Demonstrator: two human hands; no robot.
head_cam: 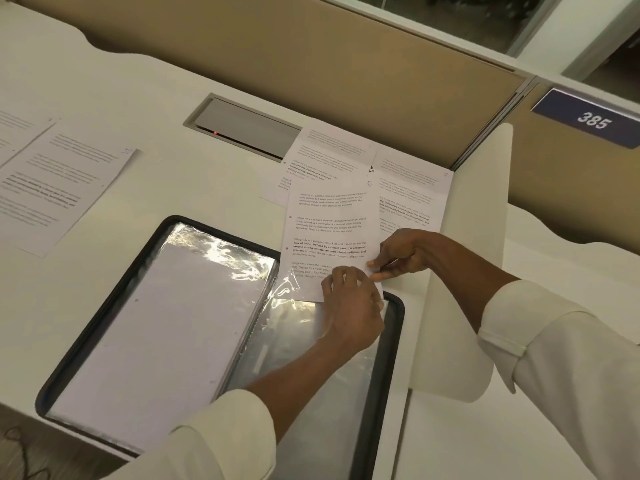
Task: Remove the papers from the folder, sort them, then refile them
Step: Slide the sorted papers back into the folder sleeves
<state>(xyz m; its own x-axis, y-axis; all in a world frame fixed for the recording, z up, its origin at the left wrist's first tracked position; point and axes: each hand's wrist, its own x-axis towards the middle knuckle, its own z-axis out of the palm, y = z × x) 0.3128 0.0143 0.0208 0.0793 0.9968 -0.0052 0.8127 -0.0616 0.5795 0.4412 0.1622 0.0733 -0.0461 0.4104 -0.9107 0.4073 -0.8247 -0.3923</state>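
A black-edged folder [104,313] lies open on the white desk, with clear plastic sleeves on both sides. A printed sheet marked 5 [329,220] sticks out of the top of the right-hand sleeve [304,358]. My right hand [398,254] pinches that sheet's lower right edge. My left hand [349,303] holds the sleeve's top opening over the sheet's bottom edge. Two more printed sheets [412,188] lie under and behind it. The left sleeve holds white paper [156,341].
Other printed sheets [59,188] lie spread at the desk's left. A grey cable hatch [242,128] is set into the desk behind the folder. A white divider panel [467,271] stands close on the right, and a beige partition runs along the back.
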